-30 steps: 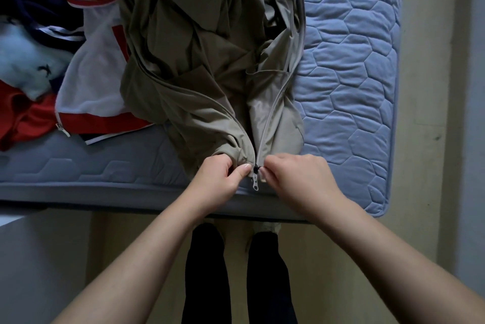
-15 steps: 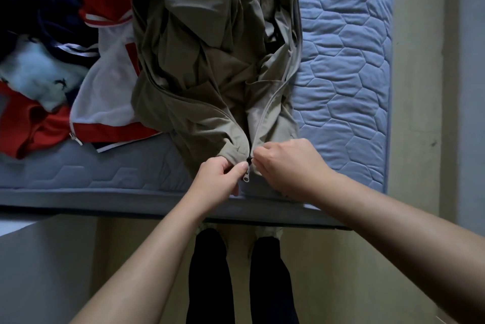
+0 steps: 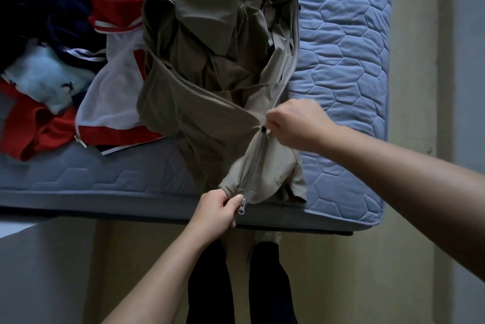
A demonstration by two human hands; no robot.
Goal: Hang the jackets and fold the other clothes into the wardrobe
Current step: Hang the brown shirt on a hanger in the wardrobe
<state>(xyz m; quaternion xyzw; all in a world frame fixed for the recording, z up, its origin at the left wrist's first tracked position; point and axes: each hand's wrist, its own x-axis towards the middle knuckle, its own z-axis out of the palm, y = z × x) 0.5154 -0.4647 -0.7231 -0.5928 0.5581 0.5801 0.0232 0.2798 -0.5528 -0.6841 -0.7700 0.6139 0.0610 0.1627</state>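
A khaki jacket (image 3: 199,82) lies crumpled on the blue quilted mattress (image 3: 341,61), its hem at the near edge. My left hand (image 3: 217,209) pinches the jacket's bottom hem beside a hanging zipper pull (image 3: 242,206). My right hand (image 3: 294,125) grips the upper zipper slider, about a forearm's width farther up the zip. The zip between my two hands is closed; above my right hand the jacket's front gapes apart.
A pile of other clothes covers the mattress on the left: a red-and-white jacket (image 3: 110,113), dark navy garments (image 3: 44,8), a pale blue piece (image 3: 44,76). The mattress edge (image 3: 131,208) runs across in front of my legs (image 3: 236,284). A wall stands at the right.
My right hand has slid the zipper slider up the jacket away from the hem, closing the lower stretch. My left hand stays on the hem, holding it taut.
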